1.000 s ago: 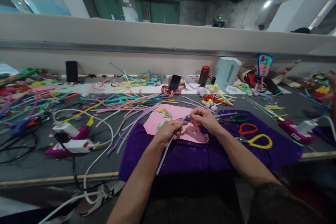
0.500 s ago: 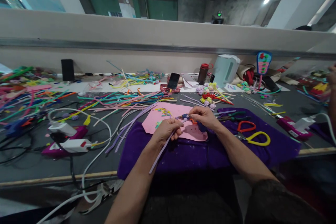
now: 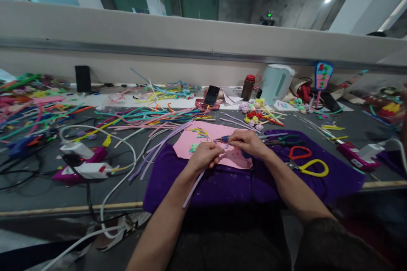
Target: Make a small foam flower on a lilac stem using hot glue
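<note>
My left hand [image 3: 206, 155] is closed in a pinch on a lavender pipe cleaner [image 3: 193, 189], whose long tail hangs down toward the table's front edge. Close beside it, my right hand [image 3: 248, 142] pinches at the small lavender end between the two hands; the fingers partly hide that end. Both hands are over a pink sheet [image 3: 181, 146] on a purple cloth [image 3: 165, 182]. Behind my right fingers lies a dark blue tool with a pointed tip [image 3: 224, 139], mostly covered. Small yellow and green pieces [image 3: 199, 132] rest on the sheet.
Red-and-yellow-handled pliers [image 3: 313, 167] and green-handled pliers [image 3: 288, 139] lie at the right. Loose pipe cleaners [image 3: 152, 118] spread behind and left. A power strip [image 3: 79, 165] with white cables sits left; a phone [image 3: 211, 95], bottle [image 3: 248, 87] and kettle [image 3: 275, 84] stand at the back.
My two hands have come slightly closer together around the lavender pipe cleaner's end. The orange part seen beneath my right hand is now hidden. The view has shifted slightly.
</note>
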Motion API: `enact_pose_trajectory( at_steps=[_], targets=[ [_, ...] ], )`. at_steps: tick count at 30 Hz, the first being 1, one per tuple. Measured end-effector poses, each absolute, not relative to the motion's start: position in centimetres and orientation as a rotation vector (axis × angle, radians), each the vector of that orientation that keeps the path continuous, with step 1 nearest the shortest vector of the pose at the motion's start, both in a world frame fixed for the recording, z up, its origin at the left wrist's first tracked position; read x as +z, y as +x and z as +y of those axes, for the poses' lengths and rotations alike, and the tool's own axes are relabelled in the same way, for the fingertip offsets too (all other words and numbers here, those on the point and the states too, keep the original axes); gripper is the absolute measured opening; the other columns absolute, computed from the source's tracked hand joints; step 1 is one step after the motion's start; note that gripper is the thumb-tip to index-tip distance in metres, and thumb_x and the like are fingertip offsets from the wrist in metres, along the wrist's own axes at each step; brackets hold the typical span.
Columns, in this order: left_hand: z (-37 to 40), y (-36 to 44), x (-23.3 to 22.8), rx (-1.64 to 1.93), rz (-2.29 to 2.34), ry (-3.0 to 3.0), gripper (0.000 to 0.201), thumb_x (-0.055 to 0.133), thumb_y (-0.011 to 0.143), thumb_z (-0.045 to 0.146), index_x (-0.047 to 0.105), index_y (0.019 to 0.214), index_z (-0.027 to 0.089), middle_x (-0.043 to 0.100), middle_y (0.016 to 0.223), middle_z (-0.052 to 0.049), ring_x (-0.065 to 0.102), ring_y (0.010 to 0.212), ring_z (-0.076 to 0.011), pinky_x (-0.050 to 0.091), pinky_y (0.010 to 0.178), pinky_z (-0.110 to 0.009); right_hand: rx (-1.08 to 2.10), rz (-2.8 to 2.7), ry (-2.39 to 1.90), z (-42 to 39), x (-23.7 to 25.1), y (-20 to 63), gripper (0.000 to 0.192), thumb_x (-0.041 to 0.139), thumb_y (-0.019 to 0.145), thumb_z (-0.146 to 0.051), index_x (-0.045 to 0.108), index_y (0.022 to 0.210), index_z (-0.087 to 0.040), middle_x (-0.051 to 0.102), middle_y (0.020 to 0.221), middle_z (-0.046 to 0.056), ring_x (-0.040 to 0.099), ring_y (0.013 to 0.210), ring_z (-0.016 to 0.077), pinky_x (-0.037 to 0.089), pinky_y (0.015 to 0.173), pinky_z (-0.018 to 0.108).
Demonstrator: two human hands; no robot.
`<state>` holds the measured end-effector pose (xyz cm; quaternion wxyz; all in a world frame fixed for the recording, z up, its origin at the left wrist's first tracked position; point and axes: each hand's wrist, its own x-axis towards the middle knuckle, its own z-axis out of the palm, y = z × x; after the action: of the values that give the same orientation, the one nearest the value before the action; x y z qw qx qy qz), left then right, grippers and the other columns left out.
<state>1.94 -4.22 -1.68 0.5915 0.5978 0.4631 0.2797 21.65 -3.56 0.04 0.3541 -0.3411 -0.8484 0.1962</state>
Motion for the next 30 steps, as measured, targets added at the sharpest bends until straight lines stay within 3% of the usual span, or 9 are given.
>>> enact_pose_trajectory(
  at_steps=[30],
  targets=[
    [-4.17, 2.01, -2.26, 0.65, 1.057, 1.468, 0.02, 0.054, 0.07, 0.032, 0.055, 0.063, 0.014, 0.047, 0.039, 0.006, 0.034, 0.027, -0.004, 0.023, 0.032, -0.017, 0.508, -2.335, -0.853, -3.4, -0.3, 21.41, 0.014, 0.052, 0.082, -0.024, 0.061, 0.077, -0.015, 0.056, 0.079, 0.004, 0.054, 0.073, 0.0122, 0.041, 0.067, 0.023]
  ],
)
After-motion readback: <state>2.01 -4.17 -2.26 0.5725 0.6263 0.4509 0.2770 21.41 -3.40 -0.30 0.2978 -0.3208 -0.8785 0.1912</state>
